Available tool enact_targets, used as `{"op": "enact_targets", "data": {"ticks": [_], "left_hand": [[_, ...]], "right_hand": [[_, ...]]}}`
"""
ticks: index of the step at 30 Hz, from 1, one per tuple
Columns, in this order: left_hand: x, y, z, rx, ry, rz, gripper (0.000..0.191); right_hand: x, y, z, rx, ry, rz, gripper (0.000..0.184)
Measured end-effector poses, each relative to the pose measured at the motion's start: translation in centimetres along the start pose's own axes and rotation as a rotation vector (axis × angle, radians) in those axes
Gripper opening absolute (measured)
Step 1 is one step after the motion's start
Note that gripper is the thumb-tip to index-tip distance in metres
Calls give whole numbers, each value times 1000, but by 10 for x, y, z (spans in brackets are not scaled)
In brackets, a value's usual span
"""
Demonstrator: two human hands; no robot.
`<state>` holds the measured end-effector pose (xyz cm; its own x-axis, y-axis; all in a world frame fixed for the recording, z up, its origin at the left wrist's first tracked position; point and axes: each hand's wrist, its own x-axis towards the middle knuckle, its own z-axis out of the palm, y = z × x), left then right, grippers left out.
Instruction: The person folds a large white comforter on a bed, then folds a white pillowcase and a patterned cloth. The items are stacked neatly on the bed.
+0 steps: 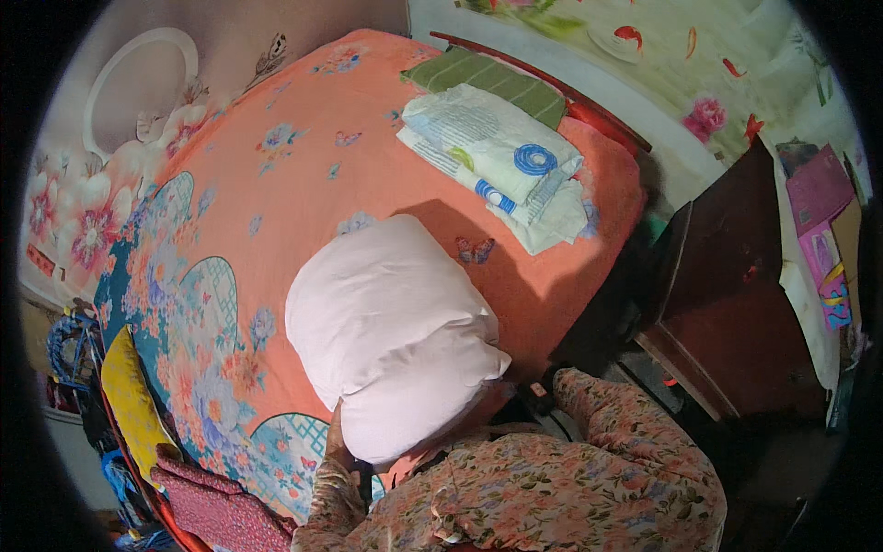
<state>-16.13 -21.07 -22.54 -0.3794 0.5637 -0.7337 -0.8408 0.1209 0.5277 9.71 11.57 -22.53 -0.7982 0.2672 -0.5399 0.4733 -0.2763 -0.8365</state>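
Observation:
A plump pale-pink pillow [393,310], creased and folded over at its near end, is in front of me above the flowered bedsheet [276,193]. My left hand [335,438] grips its lower left edge; most of the fingers are hidden behind the fabric. To the right, my flowered sleeve reaches towards the pillow's near right corner. My right hand [537,397] is there in deep shadow, and its fingers cannot be made out. Farther up the bed lies a folded white cloth [483,148] with blue rings and grey stripes, partly over a green striped pillow [493,83].
A dark brown wooden cabinet [731,310] stands right of the bed, with boxes [821,193] beyond it. Along the left bed edge are a yellow cushion [131,400] and a red patterned cloth [214,507]. Walls with printed flowers border the far and left sides.

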Motion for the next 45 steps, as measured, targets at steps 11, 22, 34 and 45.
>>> {"op": "enact_targets", "data": {"ticks": [11, 22, 34, 45], "left_hand": [[-3, -10, 34, 2, 246, 141, 51], [13, -51, 47, 108, 382, 257, 34], [22, -35, 31, 259, 343, 93, 65], [16, 64, -17, 142, 545, 779, 39]], "right_hand": [[78, -51, -75, -4, -272, 23, 53], [114, -78, -95, -85, -439, 83, 55], [89, -76, -79, -207, -373, 137, 58], [83, -86, -90, -150, -418, 40, 60]]}}
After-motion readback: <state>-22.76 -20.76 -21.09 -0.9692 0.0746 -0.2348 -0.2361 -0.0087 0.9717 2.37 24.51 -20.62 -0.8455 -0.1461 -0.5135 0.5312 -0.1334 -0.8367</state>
